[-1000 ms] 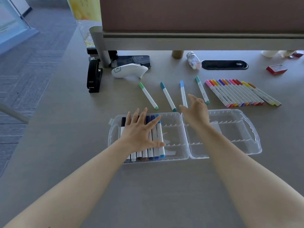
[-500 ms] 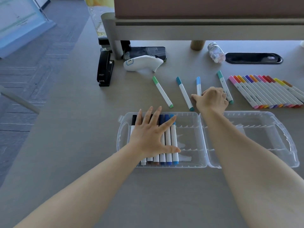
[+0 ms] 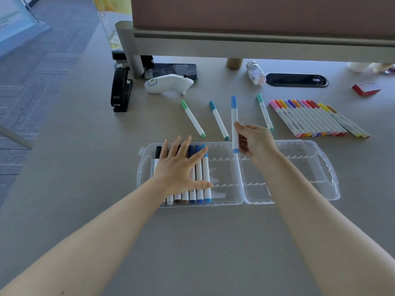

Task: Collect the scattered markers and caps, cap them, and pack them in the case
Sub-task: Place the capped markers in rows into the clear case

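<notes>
A light-blue marker [image 3: 234,122] is pinched by the fingers [image 3: 239,127] of the right hand [image 3: 255,142] and is held nearly upright in the view, its lower cap above the hinge of the clear plastic case [image 3: 226,201]. Half a second ago the same marker was lying on the table [image 3: 85,167] under that hand, whose fingers were curled down over it; it has since been lifted clear of the surface. A second ago the hand was only reaching toward it, fingers loose.

The left hand [image 3: 181,167] is laid flat, fingers spread wide, on the row of packed markers [image 3: 203,178] in the left half of the case, and its place there has not changed across the frames. The right half of the case [image 3: 320,167] is seen to hold no markers.

Three single markers are left on the table beyond the case: a green marker [image 3: 193,118], a teal marker [image 3: 218,120] and a second teal marker [image 3: 265,112], the last partly hidden behind the right hand. Further right, a row of warm-coloured markers [image 3: 316,118] is lined up side by side, untouched. A black stapler [image 3: 120,88], a white device [image 3: 168,83] and a phone [image 3: 171,70] are seen at the back
</notes>
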A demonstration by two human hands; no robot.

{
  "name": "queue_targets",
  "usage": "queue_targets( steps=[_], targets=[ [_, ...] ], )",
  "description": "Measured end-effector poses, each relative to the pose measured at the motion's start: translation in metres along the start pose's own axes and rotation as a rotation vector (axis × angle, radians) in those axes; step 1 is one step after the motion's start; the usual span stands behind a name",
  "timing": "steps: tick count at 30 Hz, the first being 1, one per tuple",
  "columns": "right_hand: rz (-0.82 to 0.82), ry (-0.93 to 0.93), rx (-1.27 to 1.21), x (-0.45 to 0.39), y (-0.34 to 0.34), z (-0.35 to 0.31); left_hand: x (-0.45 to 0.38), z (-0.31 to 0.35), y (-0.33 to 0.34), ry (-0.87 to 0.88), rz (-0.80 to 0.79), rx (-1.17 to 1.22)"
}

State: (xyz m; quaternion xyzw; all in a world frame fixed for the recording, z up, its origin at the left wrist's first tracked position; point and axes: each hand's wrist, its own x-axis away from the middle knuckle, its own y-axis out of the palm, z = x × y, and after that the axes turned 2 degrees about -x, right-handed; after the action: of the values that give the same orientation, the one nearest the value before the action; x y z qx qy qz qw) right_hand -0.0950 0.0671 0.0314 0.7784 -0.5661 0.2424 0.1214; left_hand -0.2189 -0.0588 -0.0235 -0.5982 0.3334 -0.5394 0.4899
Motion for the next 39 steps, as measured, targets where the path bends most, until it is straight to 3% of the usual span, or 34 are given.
queue_targets(
  steps=[8,13,22,31,39],
  targets=[
    [-0.119,0.082,0.222,0.029,-0.001,0.034,0.017,-0.007,-0.011,-0.025,0.008,0.14],
    [-0.05,-0.061,0.466,0.032,0.01,0.046,0.023,-0.004,-0.009,-0.04,-0.037,0.174],
    [-0.097,-0.185,0.851,0.03,0.024,0.049,0.029,-0.009,-0.01,-0.071,-0.018,0.162],
    [-0.126,-0.036,0.856,0.025,0.017,0.052,0.028,-0.014,-0.004,-0.087,-0.008,0.176],
    [-0.18,-0.037,0.81,0.025,0.014,0.051,0.028,-0.013,-0.007,-0.08,0.004,0.171]
  ],
)
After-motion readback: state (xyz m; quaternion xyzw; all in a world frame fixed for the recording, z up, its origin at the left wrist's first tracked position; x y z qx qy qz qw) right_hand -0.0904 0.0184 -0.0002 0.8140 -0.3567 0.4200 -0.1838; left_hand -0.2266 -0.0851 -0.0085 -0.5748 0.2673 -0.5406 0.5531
